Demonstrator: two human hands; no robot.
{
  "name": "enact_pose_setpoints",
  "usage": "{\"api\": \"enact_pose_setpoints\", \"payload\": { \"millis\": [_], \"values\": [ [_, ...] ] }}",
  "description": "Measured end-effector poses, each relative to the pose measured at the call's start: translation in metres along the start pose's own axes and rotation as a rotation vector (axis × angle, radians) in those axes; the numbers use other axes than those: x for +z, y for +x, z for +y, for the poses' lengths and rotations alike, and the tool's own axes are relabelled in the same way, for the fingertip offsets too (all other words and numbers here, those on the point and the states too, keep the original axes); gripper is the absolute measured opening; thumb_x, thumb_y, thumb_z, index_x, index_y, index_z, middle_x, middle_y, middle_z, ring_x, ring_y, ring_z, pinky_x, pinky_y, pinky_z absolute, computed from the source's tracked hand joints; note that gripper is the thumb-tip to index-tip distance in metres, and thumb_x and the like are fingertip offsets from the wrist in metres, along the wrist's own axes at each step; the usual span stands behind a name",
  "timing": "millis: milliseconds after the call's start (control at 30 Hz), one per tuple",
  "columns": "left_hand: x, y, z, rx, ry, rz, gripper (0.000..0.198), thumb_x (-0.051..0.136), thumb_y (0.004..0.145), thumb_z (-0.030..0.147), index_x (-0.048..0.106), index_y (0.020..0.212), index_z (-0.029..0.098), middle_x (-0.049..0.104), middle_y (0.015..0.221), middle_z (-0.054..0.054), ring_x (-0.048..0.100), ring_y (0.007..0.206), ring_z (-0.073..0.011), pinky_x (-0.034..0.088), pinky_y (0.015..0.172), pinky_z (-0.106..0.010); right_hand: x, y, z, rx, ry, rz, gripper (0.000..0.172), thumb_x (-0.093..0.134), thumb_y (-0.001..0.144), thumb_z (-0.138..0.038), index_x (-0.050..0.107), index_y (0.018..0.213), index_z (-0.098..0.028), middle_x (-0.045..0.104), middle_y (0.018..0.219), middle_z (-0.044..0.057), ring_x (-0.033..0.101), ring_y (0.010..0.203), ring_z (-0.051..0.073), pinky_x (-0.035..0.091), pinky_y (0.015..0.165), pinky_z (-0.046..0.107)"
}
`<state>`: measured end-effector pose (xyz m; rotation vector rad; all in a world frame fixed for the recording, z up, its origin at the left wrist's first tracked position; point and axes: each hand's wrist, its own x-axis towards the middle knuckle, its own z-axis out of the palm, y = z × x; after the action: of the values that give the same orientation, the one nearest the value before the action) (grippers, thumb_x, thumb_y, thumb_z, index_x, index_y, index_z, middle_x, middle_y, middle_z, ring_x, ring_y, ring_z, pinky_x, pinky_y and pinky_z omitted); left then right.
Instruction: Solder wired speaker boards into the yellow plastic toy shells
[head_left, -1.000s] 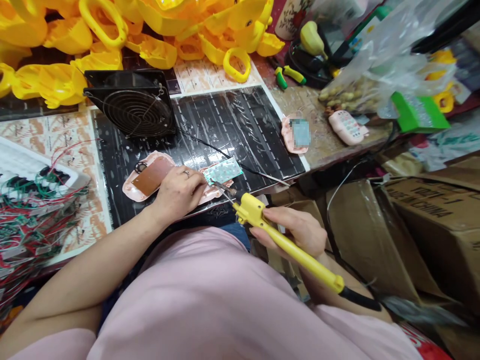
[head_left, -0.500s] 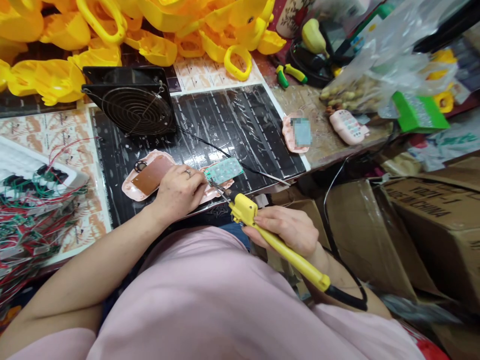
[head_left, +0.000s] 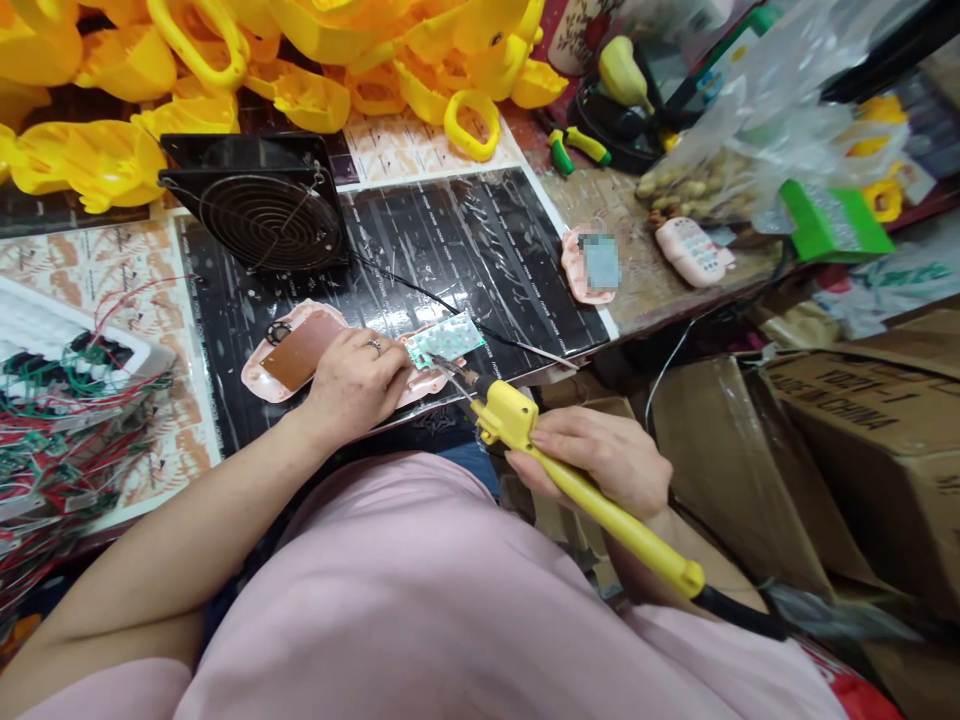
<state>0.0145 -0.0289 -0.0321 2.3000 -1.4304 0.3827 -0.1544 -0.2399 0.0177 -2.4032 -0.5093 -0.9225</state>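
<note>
My right hand (head_left: pixel 604 455) is wrapped round the yellow handle of a soldering iron (head_left: pixel 506 412) with a black cord. The iron's tip points at the lower left part of a green circuit board (head_left: pixel 457 338); whether it touches, I cannot tell. That board lies in a pink plastic shell (head_left: pixel 431 385) near the table edge. At the shell's left side my left hand (head_left: pixel 356 380) is closed in a pinch, and its fingers hide what they hold. Left of it lies a second pink shell (head_left: pixel 259 375) with a brown plate (head_left: pixel 298 350) and a small round part.
A black fan (head_left: pixel 274 215) stands behind the shells, its cord crossing the mat. Yellow plastic parts (head_left: pixel 315 100) are heaped at the back. Wired boards (head_left: pixel 52 430) fill the left. Pliers (head_left: pixel 589 147), another pink shell (head_left: pixel 571 265) and a pink toy phone (head_left: pixel 686 250) lie right; cartons (head_left: pixel 720 450) stand below.
My right hand has drawn the soldering iron a little to the right and down, away from the board's left end. My left hand has stayed nearly in place.
</note>
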Motion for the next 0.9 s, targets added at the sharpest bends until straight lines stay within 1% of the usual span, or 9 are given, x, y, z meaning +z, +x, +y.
{"api": "enact_pose_setpoints", "payload": {
  "millis": [233, 333, 433, 567, 600, 667, 767, 833, 900],
  "values": [
    [-0.002, 0.001, 0.001, 0.016, 0.028, -0.007, 0.023, 0.052, 0.095, 0.020, 0.066, 0.077, 0.019, 0.074, 0.078, -0.005, 0.065, 0.075, -0.0213, 0.049, 0.071, -0.036, 0.005, 0.000, 0.001, -0.008, 0.015, 0.000, 0.025, 0.076, 0.084, -0.020, 0.062, 0.106, -0.022, 0.071, 0.073, -0.002, 0.069, 0.061, 0.012, 0.060, 0.059, 0.020],
    [-0.003, 0.001, 0.001, 0.028, 0.052, 0.004, 0.023, 0.051, 0.096, 0.020, 0.065, 0.076, 0.019, 0.074, 0.078, -0.005, 0.064, 0.074, -0.0204, 0.049, 0.071, -0.035, 0.003, -0.005, 0.001, 0.024, -0.007, 0.021, 0.042, 0.078, 0.084, -0.023, 0.062, 0.122, -0.023, 0.074, 0.078, -0.001, 0.071, 0.066, 0.015, 0.062, 0.060, 0.023],
    [-0.002, 0.001, 0.001, 0.047, 0.055, 0.024, 0.023, 0.052, 0.096, 0.021, 0.065, 0.077, 0.018, 0.074, 0.079, -0.005, 0.064, 0.074, -0.0205, 0.050, 0.071, -0.035, -0.001, -0.008, 0.000, 0.076, -0.087, 0.044, 0.066, 0.078, 0.085, -0.030, 0.050, 0.144, -0.022, 0.077, 0.088, 0.005, 0.074, 0.073, 0.020, 0.065, 0.067, 0.028],
    [-0.002, 0.000, 0.001, 0.024, 0.019, 0.013, 0.021, 0.054, 0.095, 0.020, 0.065, 0.077, 0.019, 0.074, 0.079, -0.005, 0.065, 0.074, -0.0212, 0.050, 0.070, -0.036, 0.001, -0.003, 0.003, 0.139, -0.174, 0.048, 0.077, 0.056, 0.095, -0.055, 0.029, 0.157, -0.018, 0.075, 0.078, 0.005, 0.071, 0.061, 0.019, 0.062, 0.061, 0.028],
    [-0.002, 0.000, 0.001, 0.016, 0.015, 0.006, 0.021, 0.054, 0.095, 0.020, 0.065, 0.077, 0.019, 0.074, 0.079, -0.005, 0.065, 0.075, -0.0211, 0.050, 0.071, -0.036, 0.004, 0.000, 0.007, 0.146, -0.160, 0.028, 0.073, 0.053, 0.097, -0.053, 0.029, 0.157, -0.019, 0.075, 0.076, 0.003, 0.068, 0.056, 0.017, 0.060, 0.059, 0.027],
    [-0.002, -0.001, 0.000, 0.017, 0.012, 0.003, 0.020, 0.054, 0.095, 0.020, 0.065, 0.078, 0.019, 0.074, 0.079, -0.005, 0.066, 0.076, -0.0207, 0.050, 0.072, -0.035, 0.012, 0.007, 0.021, 0.133, -0.113, -0.031, 0.052, 0.056, 0.100, -0.037, 0.043, 0.148, -0.023, 0.075, 0.079, 0.000, 0.067, 0.056, 0.013, 0.058, 0.059, 0.024],
    [-0.002, -0.002, -0.002, 0.056, 0.000, 0.028, 0.018, 0.055, 0.095, 0.020, 0.065, 0.079, 0.019, 0.074, 0.079, -0.005, 0.066, 0.076, -0.0199, 0.051, 0.074, -0.035, 0.032, 0.021, 0.049, 0.021, -0.042, -0.168, 0.022, 0.062, 0.097, -0.029, 0.063, 0.117, -0.022, 0.076, 0.100, 0.005, 0.073, 0.084, 0.017, 0.059, 0.077, 0.028],
    [-0.002, -0.003, -0.004, 0.090, -0.006, 0.059, 0.015, 0.057, 0.094, 0.018, 0.065, 0.082, 0.018, 0.074, 0.079, -0.005, 0.066, 0.076, -0.0205, 0.051, 0.073, -0.035, 0.047, 0.032, 0.067, -0.069, 0.017, -0.308, 0.037, 0.071, 0.088, -0.047, 0.063, 0.111, -0.019, 0.072, 0.115, 0.012, 0.069, 0.107, 0.025, 0.056, 0.094, 0.039],
    [-0.002, -0.001, -0.004, 0.114, 0.005, 0.081, 0.013, 0.058, 0.093, 0.017, 0.065, 0.082, 0.018, 0.074, 0.079, -0.004, 0.066, 0.074, -0.0209, 0.051, 0.071, -0.035, 0.062, 0.044, 0.080, -0.091, 0.033, -0.456, 0.054, 0.076, 0.081, -0.055, 0.061, 0.116, -0.017, 0.069, 0.121, 0.015, 0.062, 0.120, 0.031, 0.045, 0.107, 0.051]
  ]
}}
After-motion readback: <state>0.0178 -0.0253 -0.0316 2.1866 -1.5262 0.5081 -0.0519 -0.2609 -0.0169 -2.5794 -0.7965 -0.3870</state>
